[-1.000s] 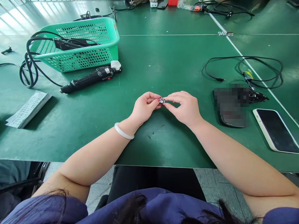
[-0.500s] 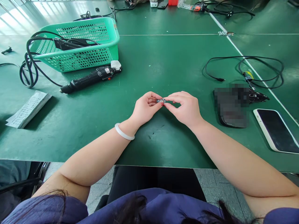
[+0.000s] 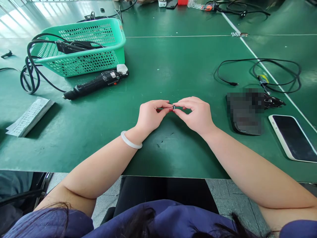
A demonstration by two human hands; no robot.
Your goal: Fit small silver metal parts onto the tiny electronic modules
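Observation:
Between my fingertips is a small black-and-silver part (image 3: 173, 107), held just above the green table (image 3: 158, 142). Its exact kind is too small to make out, and fingers cover much of it. My left hand (image 3: 151, 113), with a white bangle on the wrist, pinches it from the left with thumb and fingers. From the other side my right hand (image 3: 196, 112) grips its right edge between thumb and index finger. The fingertips of both hands nearly meet around the part.
A black electric screwdriver (image 3: 91, 85) lies before a green basket (image 3: 84, 62) holding cables. At left is a folded paper stack (image 3: 31, 116). On the right are a phone (image 3: 294, 138), a partly blurred black object (image 3: 247, 129) and a looped cable (image 3: 277, 60).
My left fingers have shifted their hold, and less of the small part shows between them. The left hand has moved slightly left; my right hand stays almost still.

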